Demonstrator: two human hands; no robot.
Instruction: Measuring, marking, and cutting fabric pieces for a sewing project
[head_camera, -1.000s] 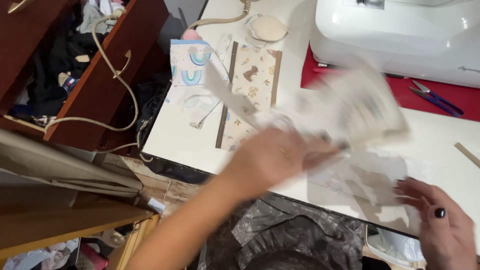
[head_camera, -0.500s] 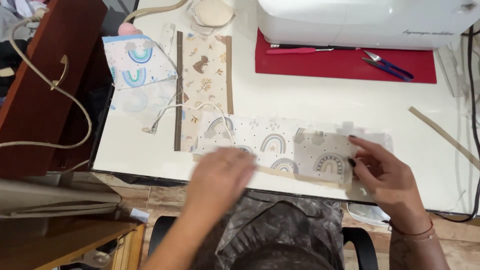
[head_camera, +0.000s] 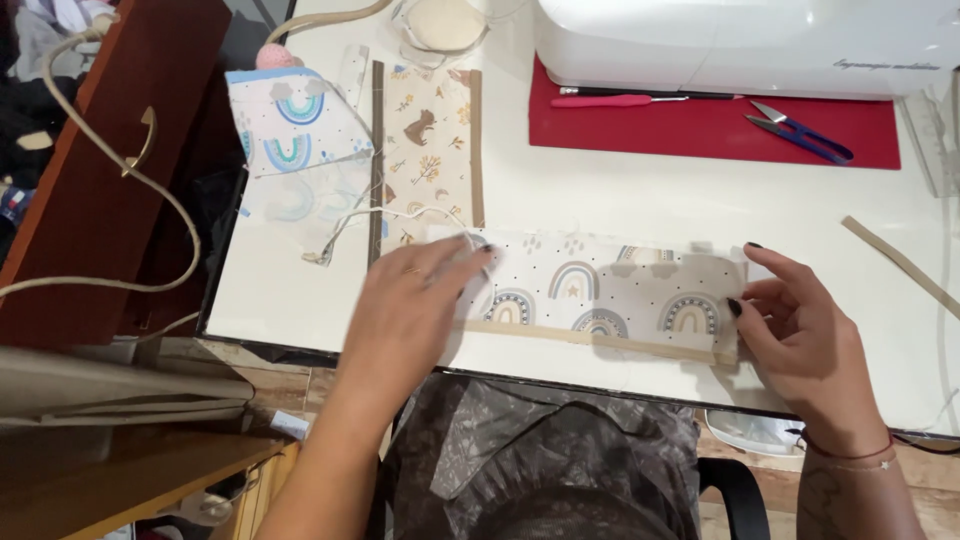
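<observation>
The person had a long strip of rainbow-print cloth spread flat near the front edge of the white counter, with a tan band running along its near side. The left hand lay palm down on the strip's left end, fingers spread wide and pressing flat, holding nothing. The right hand rested at the strip's right end, its fingers curled narrow against the edge of the cloth, seemingly pinching or steadying that end.

Beyond the left hand lay a second piece with an animal print, standing lengthwise, and beside it a folded rainbow piece with a thin white cord trailing from it. A white sewing machine sat at the back on a red mat, with small blue snips on the mat.

The step looked like smoothing and lining up the strip and its band. The next move would call for keeping both ends flat and the edges matched without shifting the layers.
</observation>
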